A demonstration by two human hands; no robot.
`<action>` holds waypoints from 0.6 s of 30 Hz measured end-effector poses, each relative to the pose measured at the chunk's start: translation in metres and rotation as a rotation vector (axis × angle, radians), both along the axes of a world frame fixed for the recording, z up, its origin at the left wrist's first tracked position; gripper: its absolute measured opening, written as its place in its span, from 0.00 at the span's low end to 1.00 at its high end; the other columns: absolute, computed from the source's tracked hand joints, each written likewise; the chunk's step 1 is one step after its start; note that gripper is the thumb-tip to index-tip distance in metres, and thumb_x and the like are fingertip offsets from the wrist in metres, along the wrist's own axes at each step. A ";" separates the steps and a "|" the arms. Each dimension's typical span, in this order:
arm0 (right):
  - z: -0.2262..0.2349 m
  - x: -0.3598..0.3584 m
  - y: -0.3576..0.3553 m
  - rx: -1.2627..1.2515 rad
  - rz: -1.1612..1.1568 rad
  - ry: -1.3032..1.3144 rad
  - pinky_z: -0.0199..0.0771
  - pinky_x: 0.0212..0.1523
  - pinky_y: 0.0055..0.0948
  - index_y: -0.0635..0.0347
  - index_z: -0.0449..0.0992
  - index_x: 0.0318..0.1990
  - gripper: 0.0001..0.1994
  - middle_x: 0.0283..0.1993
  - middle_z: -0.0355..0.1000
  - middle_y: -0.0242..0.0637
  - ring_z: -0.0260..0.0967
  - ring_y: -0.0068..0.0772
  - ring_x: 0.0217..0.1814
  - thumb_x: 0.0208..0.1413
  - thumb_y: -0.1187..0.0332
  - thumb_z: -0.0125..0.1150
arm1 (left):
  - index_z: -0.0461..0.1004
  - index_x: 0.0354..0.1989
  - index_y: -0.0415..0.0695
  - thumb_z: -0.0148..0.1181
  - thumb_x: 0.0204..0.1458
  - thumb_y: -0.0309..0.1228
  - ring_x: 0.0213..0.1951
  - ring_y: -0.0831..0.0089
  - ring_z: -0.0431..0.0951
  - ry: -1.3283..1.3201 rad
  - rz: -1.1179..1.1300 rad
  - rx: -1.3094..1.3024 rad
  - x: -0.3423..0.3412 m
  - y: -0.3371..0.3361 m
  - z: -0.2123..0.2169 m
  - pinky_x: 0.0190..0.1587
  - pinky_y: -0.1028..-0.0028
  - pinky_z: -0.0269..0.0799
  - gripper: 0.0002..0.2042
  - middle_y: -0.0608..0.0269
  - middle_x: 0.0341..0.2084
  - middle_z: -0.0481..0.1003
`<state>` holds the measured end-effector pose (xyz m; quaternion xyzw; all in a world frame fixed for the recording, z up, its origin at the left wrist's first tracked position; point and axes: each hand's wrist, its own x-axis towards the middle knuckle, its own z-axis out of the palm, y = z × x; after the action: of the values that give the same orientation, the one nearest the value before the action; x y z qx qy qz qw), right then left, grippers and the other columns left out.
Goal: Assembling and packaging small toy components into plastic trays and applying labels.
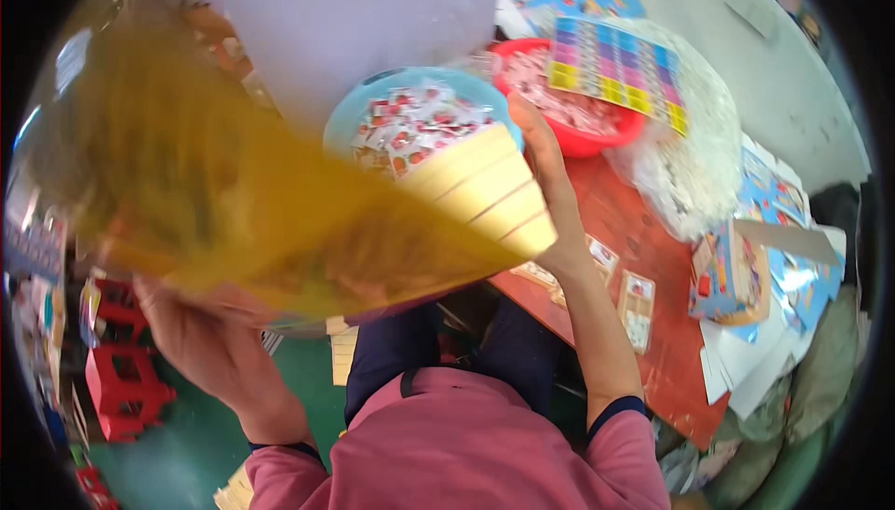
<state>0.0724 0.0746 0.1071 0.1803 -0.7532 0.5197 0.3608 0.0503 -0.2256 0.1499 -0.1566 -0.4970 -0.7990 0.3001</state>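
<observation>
Both hands hold a blurred yellow cone-shaped card [280,202] — left hand [200,333] gripping beneath, right hand [545,165] clasping its striped end, just before the blue bowl [350,123] of sachets.

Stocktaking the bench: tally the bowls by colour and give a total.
Blue bowl, filled with small red-and-white packets: 1
Red bowl, also holding small packets, partly covered by a multicoloured grid card: 1
Total: 2 bowls
</observation>
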 end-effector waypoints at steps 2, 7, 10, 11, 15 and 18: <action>0.018 0.000 -0.024 0.323 -0.061 0.076 0.46 0.65 0.42 0.58 0.58 0.61 0.50 0.64 0.54 0.45 0.44 0.50 0.70 0.25 0.55 0.77 | 0.60 0.59 0.42 0.40 0.62 0.35 0.57 0.61 0.65 0.103 -0.805 0.225 0.000 -0.048 -0.018 0.59 0.59 0.62 0.19 0.58 0.59 0.62; -0.009 -0.001 -0.092 0.180 0.654 -0.477 0.70 0.42 0.26 0.61 0.72 0.46 0.22 0.38 0.75 0.37 0.72 0.28 0.38 0.42 0.65 0.70 | 0.60 0.59 0.41 0.40 0.62 0.37 0.56 0.62 0.67 -0.269 -0.254 0.513 0.040 -0.089 -0.067 0.59 0.59 0.61 0.19 0.57 0.57 0.65; -0.048 -0.004 -0.119 0.119 0.633 -0.787 0.69 0.37 0.22 0.63 0.73 0.41 0.13 0.31 0.75 0.33 0.70 0.20 0.33 0.48 0.71 0.63 | 0.66 0.47 0.41 0.42 0.62 0.35 0.47 0.68 0.74 -0.250 0.147 0.293 0.063 -0.115 -0.119 0.49 0.66 0.71 0.12 0.58 0.46 0.72; -0.069 -0.012 -0.119 0.110 0.603 -0.858 0.69 0.36 0.19 0.66 0.73 0.38 0.09 0.31 0.74 0.30 0.68 0.15 0.33 0.49 0.72 0.62 | 0.67 0.39 0.42 0.45 0.61 0.33 0.37 0.73 0.77 -0.315 0.290 0.327 0.064 -0.114 -0.134 0.40 0.72 0.75 0.08 0.61 0.37 0.74; -0.127 -0.027 -0.111 0.615 0.079 -0.751 0.67 0.37 0.49 0.57 0.72 0.39 0.09 0.35 0.74 0.46 0.70 0.55 0.40 0.53 0.66 0.52 | 0.68 0.36 0.43 0.49 0.59 0.33 0.30 0.76 0.78 -0.573 0.133 0.165 0.075 -0.103 -0.194 0.31 0.75 0.77 0.07 0.62 0.31 0.75; -0.157 -0.028 -0.096 0.663 -0.118 -0.662 0.66 0.36 0.51 0.57 0.68 0.39 0.07 0.38 0.73 0.47 0.69 0.56 0.40 0.55 0.69 0.48 | 0.67 0.36 0.43 0.48 0.59 0.33 0.32 0.73 0.79 -0.736 -0.123 0.190 0.072 -0.093 -0.215 0.32 0.73 0.78 0.07 0.60 0.33 0.76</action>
<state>0.0439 -0.0211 -0.0501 0.0674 -0.9620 0.2592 0.0531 0.1219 -0.3190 -0.0652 0.1400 -0.4848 -0.8608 0.0664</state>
